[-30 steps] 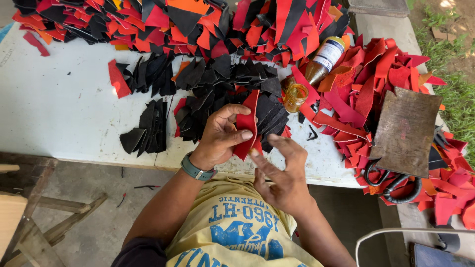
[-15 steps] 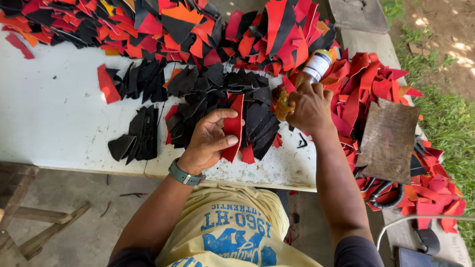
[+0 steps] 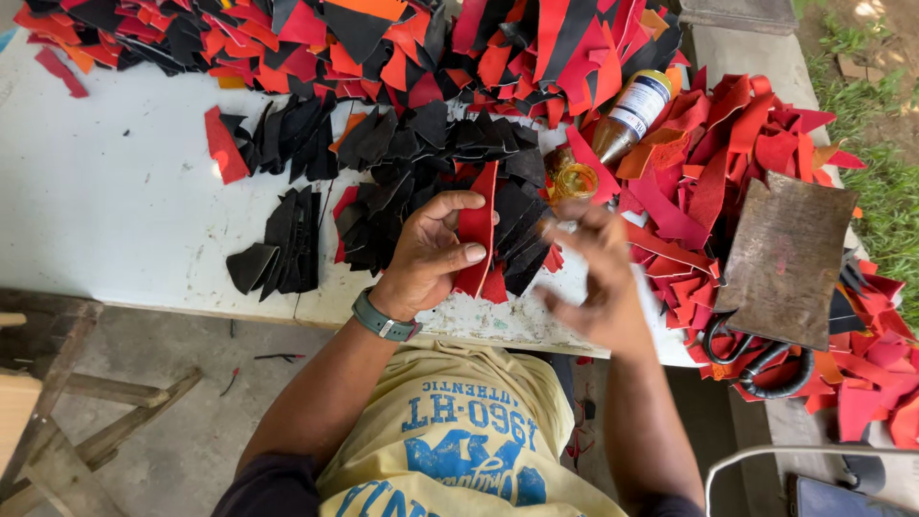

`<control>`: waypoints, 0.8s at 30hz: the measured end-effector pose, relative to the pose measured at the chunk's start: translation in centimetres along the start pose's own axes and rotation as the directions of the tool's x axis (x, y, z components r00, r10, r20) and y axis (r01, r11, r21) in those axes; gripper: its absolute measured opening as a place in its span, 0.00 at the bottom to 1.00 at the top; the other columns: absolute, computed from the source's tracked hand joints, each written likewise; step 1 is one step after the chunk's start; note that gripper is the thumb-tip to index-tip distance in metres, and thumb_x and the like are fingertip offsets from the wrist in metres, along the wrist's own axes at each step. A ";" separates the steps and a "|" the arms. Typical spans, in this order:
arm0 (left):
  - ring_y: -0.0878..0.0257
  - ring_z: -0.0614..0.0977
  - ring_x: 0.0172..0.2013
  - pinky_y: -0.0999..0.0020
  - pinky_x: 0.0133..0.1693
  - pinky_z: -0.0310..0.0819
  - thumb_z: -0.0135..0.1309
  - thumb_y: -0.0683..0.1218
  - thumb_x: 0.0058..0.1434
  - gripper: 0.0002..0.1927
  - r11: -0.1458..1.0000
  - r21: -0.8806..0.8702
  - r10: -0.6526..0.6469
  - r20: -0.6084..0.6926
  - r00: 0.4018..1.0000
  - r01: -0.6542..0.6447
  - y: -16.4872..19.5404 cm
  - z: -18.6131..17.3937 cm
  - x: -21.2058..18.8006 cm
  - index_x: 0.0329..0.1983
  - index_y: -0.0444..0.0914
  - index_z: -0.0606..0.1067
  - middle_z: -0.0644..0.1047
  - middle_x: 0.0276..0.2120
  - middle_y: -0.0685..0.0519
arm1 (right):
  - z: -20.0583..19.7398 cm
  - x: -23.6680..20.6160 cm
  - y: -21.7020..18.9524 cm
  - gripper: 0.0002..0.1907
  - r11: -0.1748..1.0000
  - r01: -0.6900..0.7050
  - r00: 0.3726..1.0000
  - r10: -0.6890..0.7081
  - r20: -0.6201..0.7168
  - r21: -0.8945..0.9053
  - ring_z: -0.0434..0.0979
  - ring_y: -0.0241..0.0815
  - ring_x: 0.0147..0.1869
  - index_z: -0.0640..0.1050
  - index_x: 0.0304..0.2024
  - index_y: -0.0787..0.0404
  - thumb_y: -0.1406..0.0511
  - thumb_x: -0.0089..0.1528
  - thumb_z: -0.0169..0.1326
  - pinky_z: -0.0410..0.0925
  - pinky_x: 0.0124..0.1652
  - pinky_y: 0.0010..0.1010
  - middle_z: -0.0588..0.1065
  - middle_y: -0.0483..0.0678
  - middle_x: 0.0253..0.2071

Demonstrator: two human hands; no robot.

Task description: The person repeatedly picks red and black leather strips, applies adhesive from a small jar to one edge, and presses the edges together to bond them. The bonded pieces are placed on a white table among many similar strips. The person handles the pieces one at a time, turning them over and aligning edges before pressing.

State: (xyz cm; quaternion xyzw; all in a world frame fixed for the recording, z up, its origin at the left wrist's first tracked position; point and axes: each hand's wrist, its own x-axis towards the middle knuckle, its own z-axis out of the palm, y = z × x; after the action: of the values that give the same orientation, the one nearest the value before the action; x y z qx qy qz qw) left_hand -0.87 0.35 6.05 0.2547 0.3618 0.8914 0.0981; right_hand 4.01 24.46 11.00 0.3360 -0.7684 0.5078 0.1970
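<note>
Fingers (image 3: pixel 450 206) of left hand (image 3: pixel 426 258) pinch red strip (image 3: pixel 476 230); right hand (image 3: pixel 593 278) just beside.

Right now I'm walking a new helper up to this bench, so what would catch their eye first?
Probably the big heap of red, orange and black cut pieces along the far edge of the white table. Next, the left hand near the front edge, gripping a long red strip over a pile of black pieces, with the blurred right hand beside it. A worn brown board lies on the red scraps at right.
</note>
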 end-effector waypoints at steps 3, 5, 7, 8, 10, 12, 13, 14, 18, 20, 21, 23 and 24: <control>0.61 0.81 0.48 0.64 0.45 0.79 0.64 0.33 0.60 0.28 0.997 -0.050 -0.055 -0.024 0.998 0.054 0.0 0.2 -0.1 0.63 0.35 0.70 0.76 0.55 0.45 | 2.4 -1.7 -2.6 0.35 0.998 -0.008 0.995 0.015 0.103 -0.067 0.65 0.54 0.72 0.78 0.60 0.56 0.72 0.48 0.67 0.61 0.69 0.44 0.65 0.55 0.65; 0.60 0.81 0.46 0.64 0.43 0.80 0.64 0.33 0.60 0.28 0.997 -0.053 -0.051 -0.021 0.999 0.049 0.1 0.2 -0.1 0.63 0.35 0.70 0.77 0.55 0.45 | 3.4 -2.0 -3.8 0.33 0.996 0.033 0.981 -0.018 0.191 -0.078 0.66 0.54 0.72 0.79 0.59 0.55 0.72 0.49 0.66 0.64 0.69 0.44 0.66 0.55 0.66; 0.63 0.81 0.52 0.67 0.54 0.79 0.64 0.34 0.60 0.29 1.000 -0.003 0.010 0.004 1.000 -0.010 0.3 0.1 -0.1 0.64 0.35 0.70 0.76 0.57 0.47 | 3.8 -2.3 -4.9 0.31 0.998 0.036 0.986 -0.027 0.164 -0.057 0.67 0.55 0.72 0.80 0.57 0.53 0.71 0.50 0.66 0.63 0.69 0.44 0.66 0.55 0.64; 0.63 0.80 0.53 0.67 0.55 0.78 0.64 0.34 0.60 0.29 1.000 -0.013 0.004 0.001 1.000 -0.004 0.3 0.1 -0.2 0.64 0.35 0.70 0.76 0.57 0.46 | 3.9 -2.3 -5.3 0.30 0.998 0.032 0.988 -0.025 0.150 -0.045 0.67 0.55 0.71 0.80 0.56 0.53 0.71 0.50 0.66 0.63 0.69 0.44 0.66 0.55 0.63; 0.63 0.80 0.54 0.67 0.57 0.78 0.64 0.34 0.61 0.29 0.999 -0.035 -0.017 0.002 1.000 0.017 0.4 0.0 -0.3 0.65 0.35 0.70 0.76 0.56 0.46 | 4.1 -1.8 -5.2 0.31 0.972 0.077 0.993 -0.054 0.106 -0.222 0.66 0.57 0.70 0.79 0.57 0.55 0.71 0.49 0.66 0.62 0.67 0.45 0.65 0.57 0.63; 0.63 0.80 0.55 0.65 0.58 0.79 0.64 0.34 0.60 0.28 1.000 -0.028 -0.013 0.011 1.000 0.013 0.4 0.1 -0.5 0.64 0.34 0.70 0.76 0.56 0.46 | 4.1 -1.2 -4.9 0.32 0.942 0.060 0.998 -0.050 0.038 -0.330 0.65 0.58 0.70 0.78 0.58 0.55 0.71 0.49 0.66 0.62 0.67 0.46 0.64 0.59 0.64; 0.63 0.80 0.55 0.65 0.58 0.79 0.64 0.34 0.60 0.28 1.000 -0.025 -0.008 0.019 1.000 0.008 0.3 0.2 -0.6 0.64 0.34 0.70 0.76 0.56 0.46 | 4.1 -0.8 -4.7 0.33 0.938 0.024 1.000 -0.029 -0.008 -0.347 0.64 0.59 0.71 0.78 0.59 0.54 0.71 0.49 0.66 0.61 0.67 0.46 0.64 0.59 0.64; 0.62 0.81 0.55 0.65 0.58 0.79 0.64 0.34 0.60 0.28 1.000 -0.021 -0.016 0.028 0.999 0.016 0.3 0.2 -0.6 0.64 0.34 0.70 0.76 0.55 0.46 | 4.0 -0.4 -4.4 0.33 0.932 -0.006 0.999 -0.013 -0.052 -0.363 0.64 0.59 0.71 0.79 0.59 0.54 0.71 0.50 0.66 0.61 0.68 0.46 0.64 0.59 0.65; 0.63 0.80 0.54 0.66 0.56 0.78 0.64 0.34 0.60 0.28 1.000 -0.001 -0.024 0.030 0.999 0.024 0.5 0.5 -0.9 0.64 0.33 0.70 0.75 0.57 0.48 | 3.5 0.8 -3.9 0.34 0.871 0.056 0.996 -0.081 -0.029 -0.488 0.64 0.60 0.70 0.79 0.58 0.54 0.71 0.47 0.66 0.58 0.67 0.49 0.65 0.59 0.65; 0.63 0.80 0.53 0.67 0.56 0.78 0.64 0.33 0.60 0.28 1.000 0.007 -0.023 0.032 0.999 0.022 0.6 0.6 -0.9 0.64 0.33 0.70 0.75 0.58 0.48 | 3.2 1.1 -3.8 0.35 0.870 0.013 0.996 -0.054 -0.068 -0.493 0.64 0.60 0.69 0.79 0.59 0.54 0.71 0.46 0.65 0.58 0.66 0.48 0.65 0.59 0.65; 0.63 0.80 0.53 0.67 0.56 0.79 0.64 0.33 0.60 0.28 0.999 0.011 -0.032 0.030 0.999 0.031 0.6 0.6 -0.9 0.63 0.33 0.70 0.75 0.57 0.48 | 3.2 1.1 -3.8 0.34 0.889 0.044 0.997 -0.065 -0.032 -0.457 0.64 0.60 0.70 0.79 0.58 0.54 0.72 0.47 0.65 0.58 0.67 0.49 0.65 0.58 0.65; 0.63 0.81 0.53 0.66 0.55 0.80 0.63 0.34 0.60 0.27 0.999 0.018 -0.028 0.026 0.999 0.028 0.6 0.5 -0.8 0.63 0.33 0.70 0.76 0.56 0.48 | 3.3 0.9 -4.0 0.32 0.921 0.096 0.995 -0.090 0.034 -0.378 0.65 0.58 0.71 0.80 0.57 0.54 0.73 0.48 0.65 0.59 0.68 0.49 0.66 0.56 0.64; 0.63 0.81 0.52 0.65 0.54 0.81 0.63 0.34 0.60 0.27 1.000 0.022 -0.010 0.028 1.000 0.010 0.6 0.4 -0.7 0.62 0.34 0.70 0.76 0.55 0.48 | 3.5 0.7 -4.0 0.31 0.944 0.072 0.997 -0.068 0.023 -0.322 0.65 0.58 0.71 0.80 0.57 0.54 0.73 0.49 0.64 0.60 0.68 0.48 0.66 0.56 0.65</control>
State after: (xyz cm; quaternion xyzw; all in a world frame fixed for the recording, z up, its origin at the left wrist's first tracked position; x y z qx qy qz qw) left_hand -0.03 -0.12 6.41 0.2665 0.3711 0.8833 0.1050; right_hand 6.54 20.05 12.64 0.3294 -0.8298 0.3659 0.2626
